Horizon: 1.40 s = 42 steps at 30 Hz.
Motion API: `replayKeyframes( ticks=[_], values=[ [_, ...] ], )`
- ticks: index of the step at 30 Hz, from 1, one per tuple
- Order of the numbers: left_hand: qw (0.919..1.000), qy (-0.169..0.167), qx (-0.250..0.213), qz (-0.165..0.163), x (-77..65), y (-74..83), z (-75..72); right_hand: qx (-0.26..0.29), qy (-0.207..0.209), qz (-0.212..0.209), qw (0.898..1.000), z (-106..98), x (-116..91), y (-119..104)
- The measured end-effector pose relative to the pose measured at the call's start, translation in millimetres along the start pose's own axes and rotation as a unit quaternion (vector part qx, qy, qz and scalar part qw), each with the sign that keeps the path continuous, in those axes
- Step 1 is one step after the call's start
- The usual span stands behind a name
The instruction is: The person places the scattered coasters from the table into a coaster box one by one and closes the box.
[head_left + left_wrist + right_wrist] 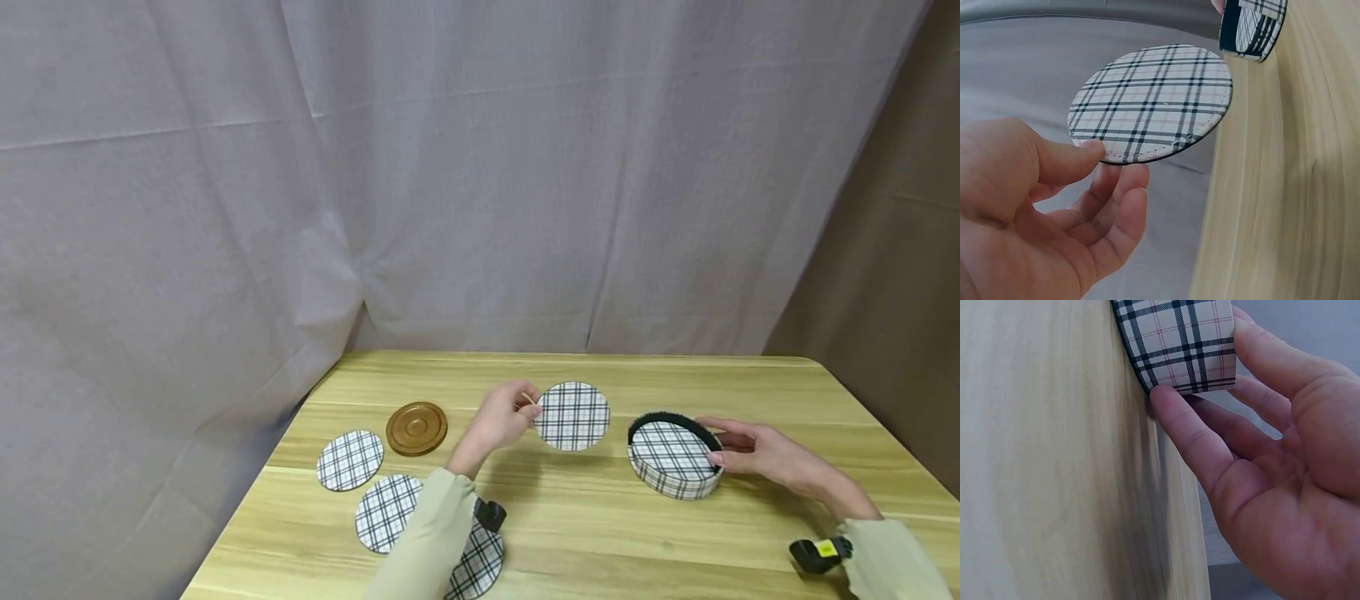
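Between thumb and fingers, my left hand (pixel 506 414) pinches a round plaid coaster (pixel 573 417) by its edge, above the table. The left wrist view shows this coaster (pixel 1154 103) tilted, its stitched rim under the thumb. To the right stands a round plaid coaster holder (pixel 678 488) with a dark inner wall and a plaid coaster face showing inside. My right hand (pixel 772 454) grips the holder's right side, thumb at the rim. In the right wrist view its fingers lie against the holder's plaid wall (pixel 1179 344).
A brown round wooden coaster (pixel 417 428) lies at the table's left. Near it lie plaid coasters: one at the far left (pixel 350 460), another closer (pixel 386 512), and a third (pixel 480 562) partly hidden by my left sleeve. A grey curtain (pixel 480 183) hangs behind the wooden table (pixel 600 542).
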State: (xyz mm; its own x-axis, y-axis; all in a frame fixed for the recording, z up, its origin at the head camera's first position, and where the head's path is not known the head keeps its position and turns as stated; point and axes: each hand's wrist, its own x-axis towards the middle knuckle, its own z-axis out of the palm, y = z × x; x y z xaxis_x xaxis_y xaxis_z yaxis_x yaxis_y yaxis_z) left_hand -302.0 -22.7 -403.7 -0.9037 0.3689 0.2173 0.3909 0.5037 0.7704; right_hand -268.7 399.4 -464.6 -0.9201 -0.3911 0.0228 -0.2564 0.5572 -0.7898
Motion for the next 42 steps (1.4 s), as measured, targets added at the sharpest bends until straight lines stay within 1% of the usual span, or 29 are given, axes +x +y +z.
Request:
replayKeyframes(
  ticks=[5,12,16,21,27,30,33,37,42],
  values=[
    [0.9994,-0.007,-0.032,-0.009,5.3,3.5,11.9,0.008,-0.002,0.001,1.0,0.7,1.0,-1.4],
    [0.997,-0.01,-0.074,-0.023,13.4,12.6,32.9,-0.003,0.001,0.008,1.0,0.0,1.8,-5.0],
    [0.9958,-0.004,-0.087,-0.027,20.8,19.3,48.2,-0.013,0.01,0.002,1.0,-0.1,1.1,-3.6],
    [0.9935,0.007,-0.102,-0.049,27.0,24.0,66.2,-0.015,0.001,0.005,1.0,-0.1,1.1,-2.3],
    [0.9925,0.011,-0.11,-0.051,34.0,28.8,82.8,-0.011,-0.003,0.006,1.0,0.1,0.2,-2.5],
    [0.9904,0.017,-0.121,-0.065,36.7,30.9,91.1,-0.013,-0.002,0.009,1.0,0.0,-0.4,-2.5],
    [0.9855,0.026,-0.145,-0.084,39.0,32.8,100.4,-0.019,0.002,0.011,1.0,-0.7,-0.8,-3.0],
    [0.9758,0.034,-0.184,-0.113,41.5,35.3,113.3,-0.019,0.005,0.008,1.0,-1.1,-1.0,-3.3],
    [0.9648,0.038,-0.212,-0.151,42.9,37.6,125.7,-0.007,0.0,0.009,1.0,-1.3,-0.3,-1.4]
  ],
)
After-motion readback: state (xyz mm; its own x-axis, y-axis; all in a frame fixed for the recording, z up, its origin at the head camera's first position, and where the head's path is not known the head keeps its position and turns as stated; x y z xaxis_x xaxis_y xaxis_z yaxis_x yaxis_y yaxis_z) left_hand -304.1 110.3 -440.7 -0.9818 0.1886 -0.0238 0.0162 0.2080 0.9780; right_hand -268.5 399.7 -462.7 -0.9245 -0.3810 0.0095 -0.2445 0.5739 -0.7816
